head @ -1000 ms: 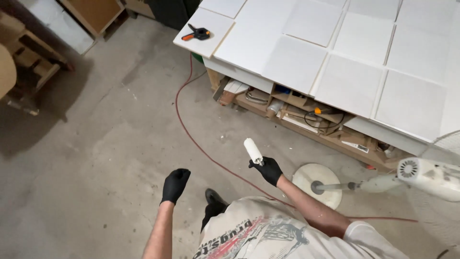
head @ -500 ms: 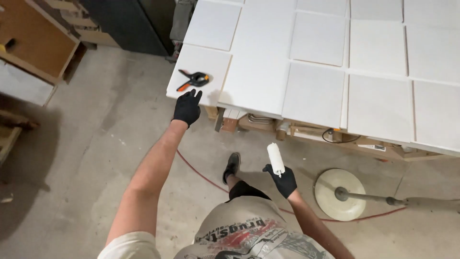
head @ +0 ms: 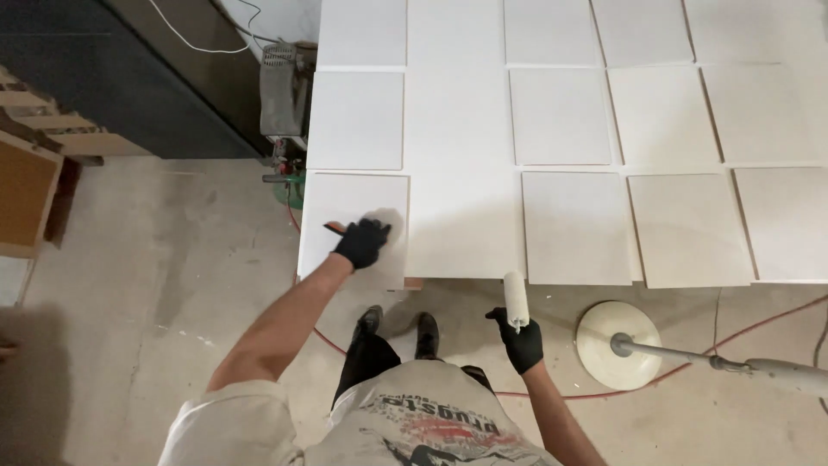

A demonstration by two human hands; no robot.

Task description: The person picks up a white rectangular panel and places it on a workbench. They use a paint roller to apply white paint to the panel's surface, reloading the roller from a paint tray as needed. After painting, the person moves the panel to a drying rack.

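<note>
My left hand (head: 362, 242), in a black glove, lies on the near left corner panel (head: 345, 198) of the white table. It is closed over an orange and black clamp (head: 332, 228), of which only the tip shows. A pale blur sits just past the fingers. My right hand (head: 520, 340), also gloved in black, hangs below the table's front edge. It grips a small white paint roller (head: 515, 299), which points upward. My feet in dark shoes stand on the concrete floor between the two hands.
Several white square panels (head: 561, 116) lie in rows across the table. A round white fan base (head: 614, 343) and its pole stand at the right, with a red cord (head: 690, 380) on the floor. A grey metal box (head: 280, 91) and a wooden cabinet (head: 26, 194) are at the left.
I have stepped up to the table, which now fills the upper view. My left hand has come down onto the clamp at the corner panel. The right hand still holds the roller.
</note>
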